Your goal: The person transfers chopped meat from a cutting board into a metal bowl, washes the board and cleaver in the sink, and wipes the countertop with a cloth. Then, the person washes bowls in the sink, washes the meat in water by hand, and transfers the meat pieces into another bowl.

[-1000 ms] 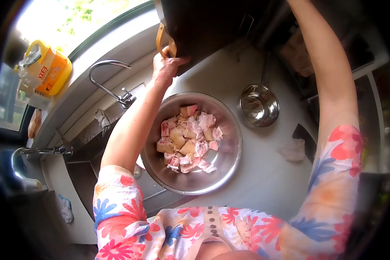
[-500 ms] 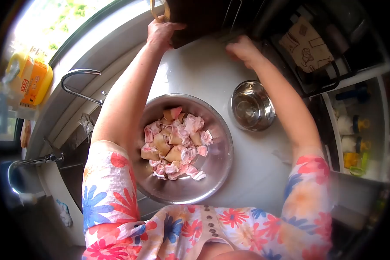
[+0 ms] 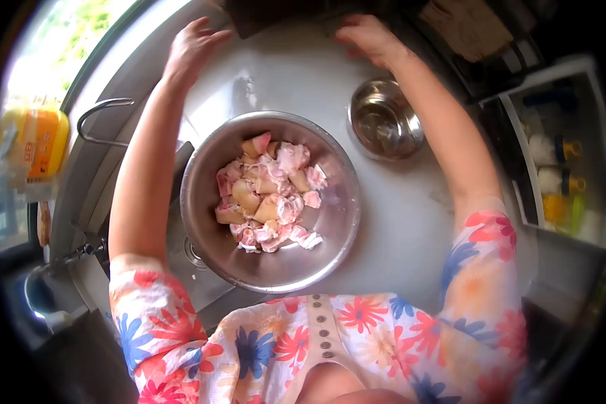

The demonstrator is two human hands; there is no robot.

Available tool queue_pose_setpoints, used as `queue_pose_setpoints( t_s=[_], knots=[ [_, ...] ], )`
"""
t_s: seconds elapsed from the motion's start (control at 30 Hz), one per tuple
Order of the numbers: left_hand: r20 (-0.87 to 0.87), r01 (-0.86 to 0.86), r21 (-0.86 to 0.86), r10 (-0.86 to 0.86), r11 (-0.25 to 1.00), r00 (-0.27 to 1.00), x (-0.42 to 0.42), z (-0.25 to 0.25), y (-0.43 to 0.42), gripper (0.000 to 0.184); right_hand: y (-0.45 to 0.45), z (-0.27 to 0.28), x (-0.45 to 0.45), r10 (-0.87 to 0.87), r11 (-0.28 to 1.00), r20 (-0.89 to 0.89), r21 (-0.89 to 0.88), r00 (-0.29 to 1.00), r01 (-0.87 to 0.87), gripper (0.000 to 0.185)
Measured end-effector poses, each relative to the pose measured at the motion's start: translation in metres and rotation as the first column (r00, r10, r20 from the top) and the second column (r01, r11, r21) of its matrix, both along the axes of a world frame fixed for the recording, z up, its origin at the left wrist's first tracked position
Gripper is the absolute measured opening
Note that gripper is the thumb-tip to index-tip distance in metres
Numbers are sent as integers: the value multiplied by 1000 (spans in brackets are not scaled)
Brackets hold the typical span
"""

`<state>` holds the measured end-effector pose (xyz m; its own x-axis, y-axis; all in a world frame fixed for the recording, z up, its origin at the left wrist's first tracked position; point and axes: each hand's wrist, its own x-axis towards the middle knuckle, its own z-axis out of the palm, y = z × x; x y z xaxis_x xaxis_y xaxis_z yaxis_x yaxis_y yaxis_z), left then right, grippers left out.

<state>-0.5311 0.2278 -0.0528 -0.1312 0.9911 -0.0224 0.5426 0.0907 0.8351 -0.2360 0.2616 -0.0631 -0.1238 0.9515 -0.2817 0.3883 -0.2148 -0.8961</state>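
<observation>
Raised at the far left of the counter, my left hand (image 3: 195,50) is empty, its fingers apart. My right hand (image 3: 369,42) reaches over the far side of the counter with fingers loosely spread and nothing visible in them. Between my arms stands a wide steel bowl (image 3: 337,229) with several chunks of raw, skin-on meat (image 3: 266,192) in it. A smaller shiny metal pot (image 3: 386,121) is beside my right forearm. At the top edge, between the hands, a dark flat thing (image 3: 249,13) is partly cut off.
The sink (image 3: 205,276) and a curved faucet (image 3: 101,118) lie to the left. A yellow-and-orange bottle (image 3: 40,145) stands by the window. On the right, a shelf (image 3: 518,121) holds several bottles.
My left hand has moved left, away from the wooden ring and dark thing, and its fingers have spread. My right hand has opened from a closed shape. The view has shifted.
</observation>
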Motion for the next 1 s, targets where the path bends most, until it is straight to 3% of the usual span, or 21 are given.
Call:
queue_pose_setpoints(
  t_s=[0.1,0.17,0.2,0.23,0.3,0.33,0.4,0.5,0.53,0.6,0.7,0.73,0.83,0.87,0.9,1.0],
  knots=[
    [57,86,37,-88,996,995,-25,20,-78,48,-49,27,41,89,978,-93,197,992,-70,34],
    [172,18,-5,-17,1000,985,-47,22,-140,34,-102,44,95,105,965,29,240,994,-109,27],
    [170,-22,-23,26,999,985,-55,25,-173,29,-131,48,123,17,981,161,190,987,-48,23],
    [197,-32,-20,35,999,980,-69,22,-200,26,-155,35,159,-104,968,220,247,970,47,21],
    [191,-180,-106,197,978,961,-88,20,-251,22,-199,12,240,-197,970,687,239,699,38,19],
    [188,-217,-150,244,964,952,-94,19,-272,20,-225,-3,285,-130,991,808,91,575,97,25],
    [207,-287,-228,334,931,920,-100,18,-305,20,-278,-36,358,-91,990,866,26,492,137,33],
    [251,-326,-250,386,912,888,-101,6,-328,21,-306,-37,358,-77,984,986,52,148,171,37],
    [248,-321,-245,379,915,891,-95,5,-328,21,-304,-34,350,-23,981,991,-2,128,196,35],
    [245,-259,-209,307,943,920,-87,2,-325,20,-292,-25,332,87,962,992,-108,95,250,33],
    [236,-211,-127,236,969,943,-68,12,-315,19,-306,-41,347,26,997,944,-46,330,54,26],
    [231,-204,-100,222,974,947,-57,18,-311,19,-311,-34,338,-22,998,950,5,310,55,25],
    [180,49,153,-76,987,981,0,26,-301,17,-327,-17,300,-151,989,953,145,262,40,22],
    [26,191,199,-200,961,979,24,35,-297,18,-332,-19,296,-190,982,949,189,252,29,22],
    [-133,334,222,-311,916,941,50,43,-295,20,-338,-21,291,-229,973,943,231,242,17,21],
    [-147,583,289,-567,759,810,114,35,-299,23,-358,-20,275,-318,945,906,325,278,20,22]
  ],
)
